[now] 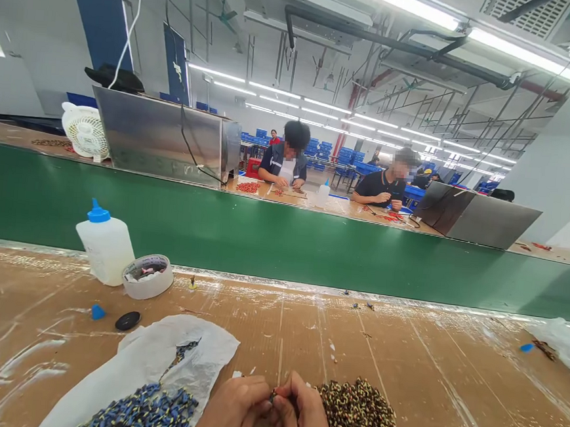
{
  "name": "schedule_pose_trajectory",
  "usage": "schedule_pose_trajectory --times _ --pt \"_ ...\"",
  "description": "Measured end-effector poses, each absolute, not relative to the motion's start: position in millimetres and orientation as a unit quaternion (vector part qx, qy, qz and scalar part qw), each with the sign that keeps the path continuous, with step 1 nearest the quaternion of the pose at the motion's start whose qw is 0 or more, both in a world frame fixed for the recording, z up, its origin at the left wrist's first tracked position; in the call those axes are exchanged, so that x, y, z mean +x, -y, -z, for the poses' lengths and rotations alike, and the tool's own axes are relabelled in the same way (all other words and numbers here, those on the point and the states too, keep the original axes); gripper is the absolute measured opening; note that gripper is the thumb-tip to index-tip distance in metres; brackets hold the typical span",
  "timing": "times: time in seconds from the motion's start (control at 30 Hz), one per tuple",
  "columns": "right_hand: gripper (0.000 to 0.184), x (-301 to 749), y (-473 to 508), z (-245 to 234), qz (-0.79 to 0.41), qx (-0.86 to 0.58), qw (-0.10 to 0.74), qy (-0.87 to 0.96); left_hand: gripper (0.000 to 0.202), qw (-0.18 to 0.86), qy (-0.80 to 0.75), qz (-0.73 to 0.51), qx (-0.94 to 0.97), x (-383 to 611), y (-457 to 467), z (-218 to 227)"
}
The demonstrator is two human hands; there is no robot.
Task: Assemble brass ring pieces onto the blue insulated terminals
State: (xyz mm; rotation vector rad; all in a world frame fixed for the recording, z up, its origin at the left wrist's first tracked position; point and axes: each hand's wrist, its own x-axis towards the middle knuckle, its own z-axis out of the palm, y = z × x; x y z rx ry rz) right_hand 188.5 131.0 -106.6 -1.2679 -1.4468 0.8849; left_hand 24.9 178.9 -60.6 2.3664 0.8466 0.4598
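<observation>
Low in the middle of the head view, my left hand (237, 407) and my right hand (303, 409) meet fingertip to fingertip. Both are closed in a pinch around a tiny part with a bit of red showing; my fingers hide most of it. To the left, a heap of small blue and yellow pieces (143, 416) lies on a white plastic bag (201, 338). Close beside my right hand is a heap of small dark and yellow curved pieces (360, 417).
A bottle with a blue cap (107, 245), a tape roll (149, 278) and a black lid (128, 321) stand at the left on the brown tabletop (425, 369). Beyond runs a green conveyor belt (282, 246). Two people (289, 158) sit across it, near metal boxes (165, 135).
</observation>
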Motion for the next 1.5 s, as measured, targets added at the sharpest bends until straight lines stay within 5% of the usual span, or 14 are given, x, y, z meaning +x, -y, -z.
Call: schedule_pose_trajectory --times 0.3,0.77,1.13,1.5 --pt "0.049 188 -131 84 -0.511 -0.472 0.523 0.493 0.035 0.322 -0.345 -0.168 0.865 24 -179 45" --pt "0.048 190 -129 84 -0.501 -0.489 0.5 0.51 0.035 0.331 -0.333 -0.148 0.87 23 -177 40" --pt "0.047 184 -124 90 -0.374 -0.555 0.495 0.554 0.029 0.293 -0.36 -0.167 0.87 27 -179 53" --pt "0.044 199 -115 66 -0.502 -0.509 0.489 0.5 0.026 0.312 -0.325 -0.171 0.876 30 -174 38"
